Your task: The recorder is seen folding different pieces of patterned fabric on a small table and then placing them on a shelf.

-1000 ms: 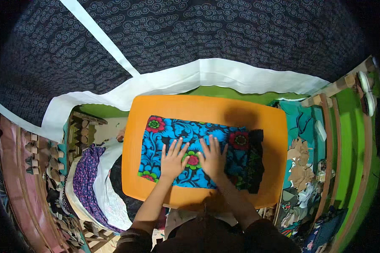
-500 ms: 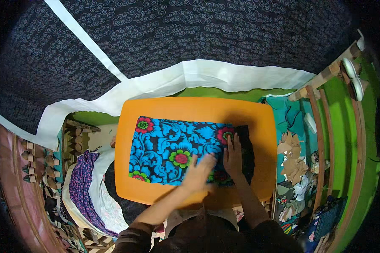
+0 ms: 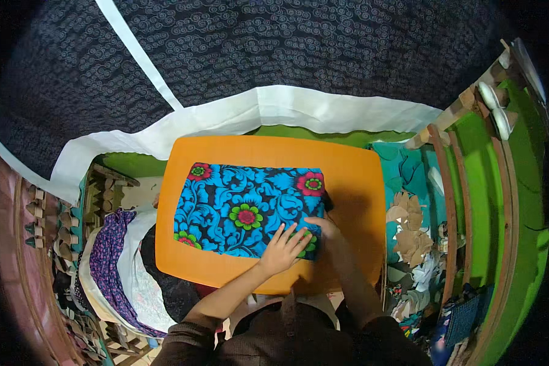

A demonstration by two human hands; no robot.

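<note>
Dark brown sleeves pushed up, forearms and hands bare.

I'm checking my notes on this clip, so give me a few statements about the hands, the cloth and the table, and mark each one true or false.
1. The flowered blue cloth lies flat on an orange table. True.
2. The left hand rests on the cloth's near right corner. True.
3. The right hand is lifted high above the table. False: it sits low at the cloth's right edge.
4. The cloth is plain white. False: it is blue and black with red and green flowers.
5. Both hands are at the cloth's left end. False: both are at its right end.
</note>
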